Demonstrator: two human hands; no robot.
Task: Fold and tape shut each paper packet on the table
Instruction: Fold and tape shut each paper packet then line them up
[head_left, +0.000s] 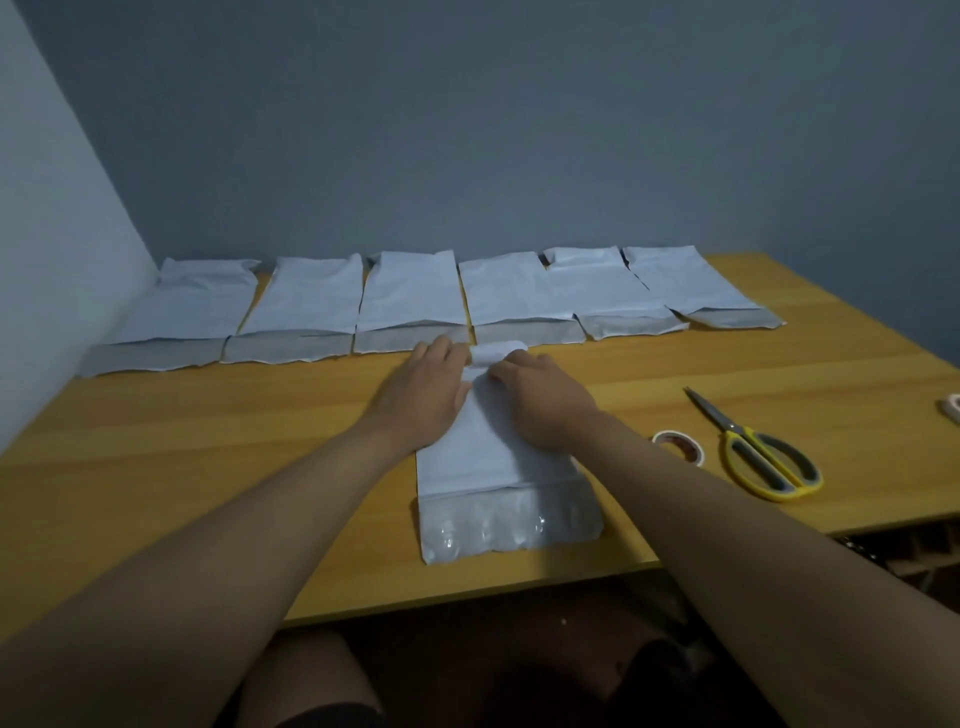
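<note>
At mid-bench (208, 441), near the front edge, one white paper packet (498, 467) lay flat w/ its far end rolled up toward the row behind. Left hand (423, 395) rested on the packet's left edge, fingers (441, 351) held together & reaching to the rolled flap (496, 353). Right hand (545, 402) lay on the packet's right side, fingers (506, 366) curled, pinching the flap from the right. Near end of the packet showed a shiny grey strip. Six more packets (410, 296) lay side by side along the back of the bench, apart from both hands. Right of the packet: tape roll (678, 447), then yellow-handled scissors (753, 447); another roll (953, 408) at frame edge. No brand, label or writing could be read.
</note>
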